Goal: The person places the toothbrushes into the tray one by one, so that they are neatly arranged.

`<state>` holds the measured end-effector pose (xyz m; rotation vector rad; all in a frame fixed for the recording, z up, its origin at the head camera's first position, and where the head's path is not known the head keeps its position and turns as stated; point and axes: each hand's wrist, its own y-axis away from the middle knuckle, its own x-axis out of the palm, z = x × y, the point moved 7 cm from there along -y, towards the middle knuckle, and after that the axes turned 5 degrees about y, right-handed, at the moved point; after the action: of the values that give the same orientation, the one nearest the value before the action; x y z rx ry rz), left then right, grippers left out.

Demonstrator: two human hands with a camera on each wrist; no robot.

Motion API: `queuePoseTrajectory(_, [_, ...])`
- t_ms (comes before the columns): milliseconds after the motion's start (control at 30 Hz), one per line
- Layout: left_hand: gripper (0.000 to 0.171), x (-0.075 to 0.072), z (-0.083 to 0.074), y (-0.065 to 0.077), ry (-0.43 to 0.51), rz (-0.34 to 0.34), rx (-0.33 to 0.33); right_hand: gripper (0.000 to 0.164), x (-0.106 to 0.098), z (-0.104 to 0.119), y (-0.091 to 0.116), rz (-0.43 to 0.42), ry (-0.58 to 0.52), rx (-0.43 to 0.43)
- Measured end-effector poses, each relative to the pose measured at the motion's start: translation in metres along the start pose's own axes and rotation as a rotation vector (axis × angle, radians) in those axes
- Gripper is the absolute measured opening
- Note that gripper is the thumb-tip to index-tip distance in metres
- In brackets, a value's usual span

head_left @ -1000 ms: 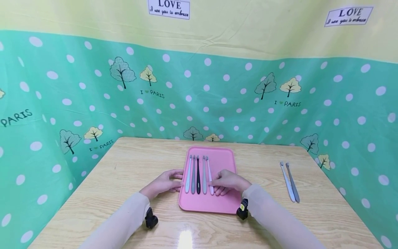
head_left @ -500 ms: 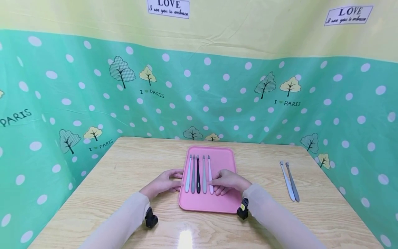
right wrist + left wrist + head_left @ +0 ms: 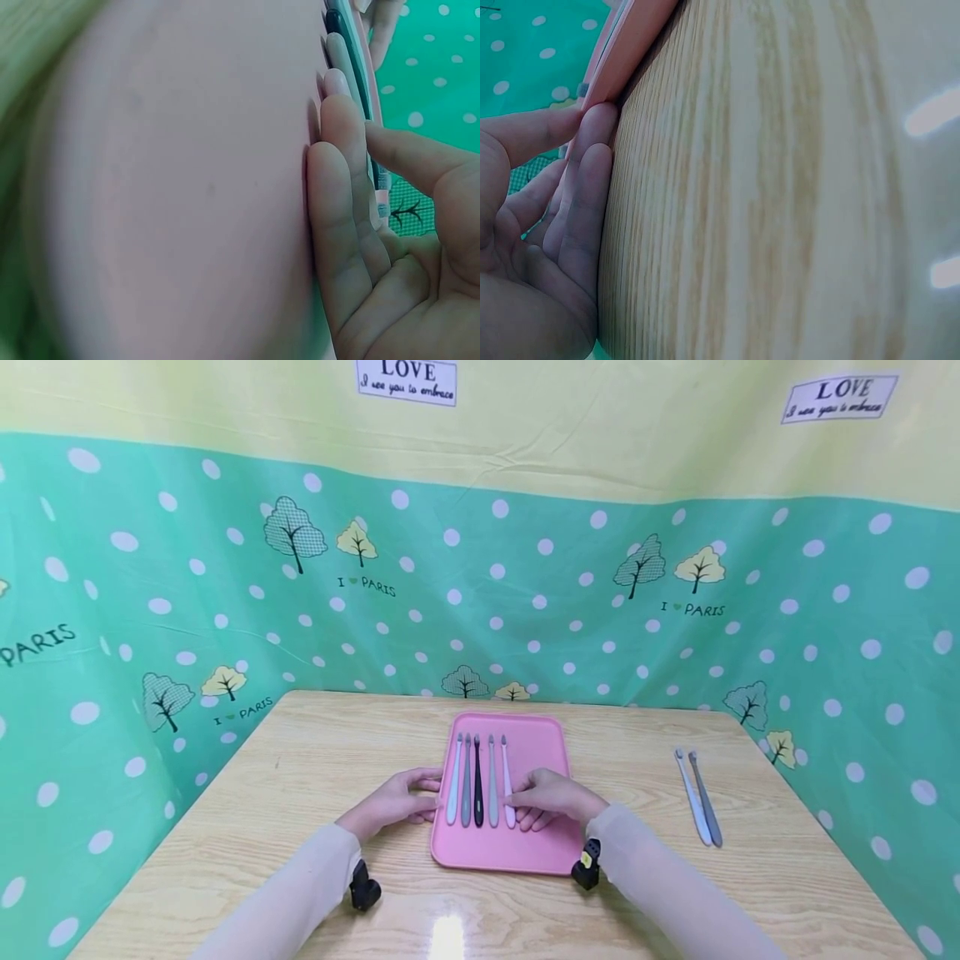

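Observation:
A pink tray [image 3: 536,735] lies on the table, with several toothbrushes side by side on it, heads toward the back. From the left they run pale blue [image 3: 453,785], grey [image 3: 467,785], black [image 3: 477,785], grey-green [image 3: 492,785] and pink [image 3: 507,774]. My left hand [image 3: 396,797] pinches the tray's left edge, thumb at the rim and fingers against its outer side in the left wrist view. Over the tray's right half, my right hand [image 3: 553,797] holds the pink toothbrush's handle between thumb and fingers; its other fingertips [image 3: 330,169] rest by the tray's surface.
On the table's right side lie two more toothbrushes, one pale blue [image 3: 692,793] and one dark grey [image 3: 707,802], close together. Behind the wooden table [image 3: 337,727] hangs a green and yellow printed cloth [image 3: 420,552].
The pink toothbrush's head has swung slightly right, away from the grey-green one, so it lies straighter. Both hands have stayed almost in place.

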<state>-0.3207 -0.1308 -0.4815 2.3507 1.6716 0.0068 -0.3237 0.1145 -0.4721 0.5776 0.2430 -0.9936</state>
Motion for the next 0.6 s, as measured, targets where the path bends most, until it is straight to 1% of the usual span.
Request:
queuePoseTrajectory(333, [0.065, 0.0007, -0.0003, 0.0005, 0.008, 0.007, 0.003, 0.023, -0.0011, 0.0000, 0.0018, -0.004, -0.011, 0.004])
queuePoseTrajectory(600, [0.064, 0.0002, 0.0008, -0.0004, 0.002, -0.002, -0.002, 0.022, -0.0028, 0.0009, 0.0038, 0.018, -0.030, 0.000])
